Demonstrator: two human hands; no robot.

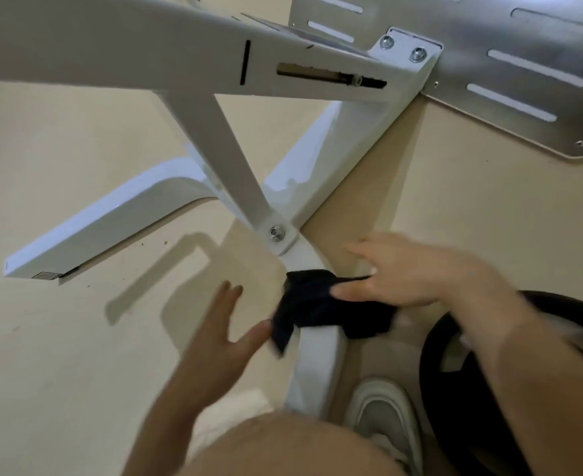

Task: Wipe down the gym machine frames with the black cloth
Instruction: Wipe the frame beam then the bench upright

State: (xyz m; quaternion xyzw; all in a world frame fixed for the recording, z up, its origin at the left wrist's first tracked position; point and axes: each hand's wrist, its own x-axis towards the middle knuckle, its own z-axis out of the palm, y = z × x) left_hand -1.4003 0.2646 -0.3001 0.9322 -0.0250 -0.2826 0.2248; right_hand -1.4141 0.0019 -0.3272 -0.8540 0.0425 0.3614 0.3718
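Limp and light, the black cloth (317, 304) drapes the rigid white frame leg (321, 359), best pinned flat, as the straight-fingered right hand (403, 273) does; the left hand (221, 324) is spread beside it.

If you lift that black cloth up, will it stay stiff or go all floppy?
Probably floppy: the black cloth drapes over the white frame bar and a corner hangs down. Likely light, as it folds thinly beside the right hand.
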